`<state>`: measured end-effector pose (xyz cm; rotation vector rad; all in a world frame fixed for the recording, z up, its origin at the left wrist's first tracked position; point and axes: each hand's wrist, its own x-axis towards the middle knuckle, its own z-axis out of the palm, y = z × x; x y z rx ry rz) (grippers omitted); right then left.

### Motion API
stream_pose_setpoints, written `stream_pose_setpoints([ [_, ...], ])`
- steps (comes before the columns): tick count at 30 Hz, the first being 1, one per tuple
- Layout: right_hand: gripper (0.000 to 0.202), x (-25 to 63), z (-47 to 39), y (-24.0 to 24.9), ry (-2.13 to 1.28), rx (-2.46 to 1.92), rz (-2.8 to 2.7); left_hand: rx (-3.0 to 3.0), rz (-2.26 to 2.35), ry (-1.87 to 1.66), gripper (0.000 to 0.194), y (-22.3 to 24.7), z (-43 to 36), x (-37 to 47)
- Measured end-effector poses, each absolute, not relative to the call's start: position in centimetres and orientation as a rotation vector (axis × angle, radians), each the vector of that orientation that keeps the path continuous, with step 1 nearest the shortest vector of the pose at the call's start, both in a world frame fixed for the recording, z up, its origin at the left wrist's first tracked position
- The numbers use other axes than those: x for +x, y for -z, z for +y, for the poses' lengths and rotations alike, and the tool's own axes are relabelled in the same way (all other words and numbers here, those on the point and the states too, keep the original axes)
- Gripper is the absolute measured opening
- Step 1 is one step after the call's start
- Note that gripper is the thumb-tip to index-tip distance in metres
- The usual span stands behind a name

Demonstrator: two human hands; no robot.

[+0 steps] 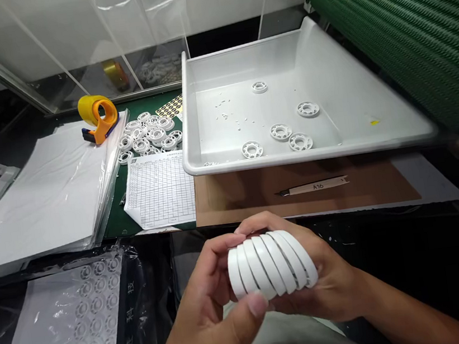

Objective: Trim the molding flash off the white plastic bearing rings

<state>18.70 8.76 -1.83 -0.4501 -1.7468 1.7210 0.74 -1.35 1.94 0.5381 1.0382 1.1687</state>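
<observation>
Between my two hands lies a row of several white plastic rings (267, 266), stood on edge and fanned slightly apart. My left hand (216, 298) grips the left end, its thumb across the front and its fingers over the top. My right hand (327, 272) wraps round the right end from behind, and most of its fingers are hidden by the rings. Beyond them, a white plastic tray (315, 153) holds several similar rings (280, 132) lying flat, with small white scraps on its floor.
A craft knife (313, 185) marked A16 lies on brown cardboard (234, 205) before the tray. To the left are a pile of rings (152, 131), a printed form (162, 192), an orange tape dispenser (99, 118), and bagged rings (94, 319). A green ribbed belt (404, 19) slopes at upper right.
</observation>
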Motion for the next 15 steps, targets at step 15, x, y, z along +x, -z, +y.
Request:
stream_pose_setpoints([
  [15, 0.049, 18.86, 9.03, 2.36, -1.655, -0.434, -1.844, 0.437, 1.063, -1.230, 0.055, -1.46, -1.06, 0.74],
])
